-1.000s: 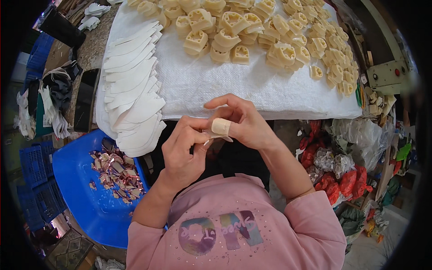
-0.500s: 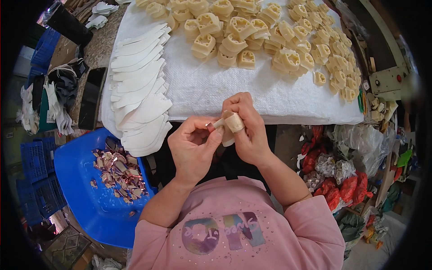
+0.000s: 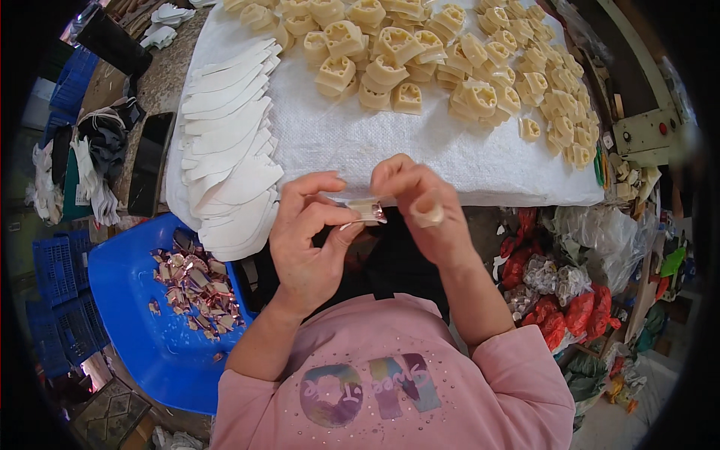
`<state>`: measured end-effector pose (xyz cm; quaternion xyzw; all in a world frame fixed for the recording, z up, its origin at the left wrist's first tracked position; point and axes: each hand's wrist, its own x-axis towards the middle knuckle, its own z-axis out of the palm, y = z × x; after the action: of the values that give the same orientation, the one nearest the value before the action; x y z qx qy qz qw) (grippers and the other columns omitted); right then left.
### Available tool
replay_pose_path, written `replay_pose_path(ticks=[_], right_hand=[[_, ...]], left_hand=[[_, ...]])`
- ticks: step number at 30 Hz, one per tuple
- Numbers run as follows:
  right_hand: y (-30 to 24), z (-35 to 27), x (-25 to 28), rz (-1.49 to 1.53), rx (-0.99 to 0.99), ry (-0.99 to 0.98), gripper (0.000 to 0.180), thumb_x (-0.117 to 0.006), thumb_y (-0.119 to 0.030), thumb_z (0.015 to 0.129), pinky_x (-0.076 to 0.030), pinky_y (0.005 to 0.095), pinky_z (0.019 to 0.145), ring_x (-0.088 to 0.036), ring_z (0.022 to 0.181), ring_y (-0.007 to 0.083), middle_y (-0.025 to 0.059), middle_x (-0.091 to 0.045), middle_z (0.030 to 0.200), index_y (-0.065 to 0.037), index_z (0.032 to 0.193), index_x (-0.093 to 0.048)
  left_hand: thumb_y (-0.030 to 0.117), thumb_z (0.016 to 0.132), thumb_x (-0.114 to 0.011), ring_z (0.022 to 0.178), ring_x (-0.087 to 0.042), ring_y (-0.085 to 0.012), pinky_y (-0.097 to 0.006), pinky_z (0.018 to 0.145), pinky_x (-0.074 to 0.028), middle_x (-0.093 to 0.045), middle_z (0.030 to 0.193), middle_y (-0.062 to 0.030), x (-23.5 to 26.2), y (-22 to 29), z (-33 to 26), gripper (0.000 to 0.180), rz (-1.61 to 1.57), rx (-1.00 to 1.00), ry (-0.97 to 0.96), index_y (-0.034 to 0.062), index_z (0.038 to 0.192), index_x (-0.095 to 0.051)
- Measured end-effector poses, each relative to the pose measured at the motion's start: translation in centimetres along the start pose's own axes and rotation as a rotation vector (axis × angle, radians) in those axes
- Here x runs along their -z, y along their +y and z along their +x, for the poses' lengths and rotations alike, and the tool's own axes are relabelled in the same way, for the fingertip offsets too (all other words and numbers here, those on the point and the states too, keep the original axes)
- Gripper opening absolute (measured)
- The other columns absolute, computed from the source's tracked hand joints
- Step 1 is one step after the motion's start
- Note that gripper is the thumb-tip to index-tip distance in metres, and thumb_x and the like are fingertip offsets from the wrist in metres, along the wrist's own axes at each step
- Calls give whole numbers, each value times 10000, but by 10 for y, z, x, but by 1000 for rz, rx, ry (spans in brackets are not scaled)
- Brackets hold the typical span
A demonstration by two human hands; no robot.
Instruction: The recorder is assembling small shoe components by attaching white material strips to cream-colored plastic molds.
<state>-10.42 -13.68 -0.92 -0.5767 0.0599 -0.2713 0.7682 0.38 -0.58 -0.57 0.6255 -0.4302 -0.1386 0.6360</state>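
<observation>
Between the thumb and fingers of my left hand (image 3: 307,244) is a small shiny pinkish metallic piece with a cream-coloured middle (image 3: 366,211). My right hand (image 3: 431,206) is just to the right of that piece, its fingers curled and smeared by motion. Around one of its digits sits a beige band (image 3: 427,211), like tape. Whether the right fingers grip anything cannot be made out. Both hands are in front of the near edge of a white woven cloth (image 3: 337,161). A long overlapping row of white curved flat pieces (image 3: 232,146) lies on the cloth's left side.
Many cream moulded pieces with hollows (image 3: 397,49) are piled over the far and right parts of the cloth. A blue tub (image 3: 142,322) at my left holds shiny pinkish pieces (image 3: 196,289). Red plastic bags (image 3: 581,311) sit low on the right. A dark phone-like slab (image 3: 152,161) lies far left.
My hands have drawn apart, with the right one moving right. The metallic piece, mostly hidden before, now shows in my left fingers. The pale flap below the hands is out of sight.
</observation>
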Motion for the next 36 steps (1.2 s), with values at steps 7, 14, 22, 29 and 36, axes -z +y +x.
replay_pose_path(ticks=[7, 14, 22, 29, 36], right_hand=[[-25, 11, 8, -113, -427, -68, 443, -696, -81, 753, -495, 300, 759, -595, 863, 162, 71, -643, 1003, -31, 1160, -530], [-32, 8, -4, -706, 36, -229, 486, -733, -56, 679, -479, 321, 747, -603, 832, 227, 72, -644, 966, -68, 1134, -562], [3, 0, -13, -700, 393, -79, 424, -711, -111, 718, -414, 312, 810, -499, 869, 253, 67, -582, 989, -74, 1113, -561], [-11, 14, -11, 58, -396, -82, 138, -520, -144, 885, -456, 206, 421, -578, 604, 113, 78, -521, 1018, -46, 971, -565], [-6, 1, -19, 18, -317, -193, 115, -542, -157, 874, -481, 222, 454, -556, 737, 119, 63, -551, 959, -43, 862, -555]], left_hand=[[0, 657, -717, 919, -541, -267, -303, 715, -448, -551, 1006, -104, 0, -4, 0, 193, 124, -346, 9, 71, 831, -671], [328, 940, -399, 955, -532, -171, -276, 844, -413, -504, 1119, -144, 0, 1, 0, 603, -620, 383, -313, -29, 1391, -219], [248, 918, -376, 787, -551, -142, -257, 703, -461, -518, 993, -99, -14, 3, -12, 435, -599, 440, -71, 11, 1272, -290], [544, 933, -305, 711, -566, -132, -239, 559, -466, -510, 1060, -110, -22, 8, -11, 698, -562, 317, -136, 5, 1365, -203], [437, 966, -287, 805, -490, -108, -223, 660, -413, -464, 1081, -130, -27, 17, -17, 601, -282, 146, -82, -55, 1309, -254]])
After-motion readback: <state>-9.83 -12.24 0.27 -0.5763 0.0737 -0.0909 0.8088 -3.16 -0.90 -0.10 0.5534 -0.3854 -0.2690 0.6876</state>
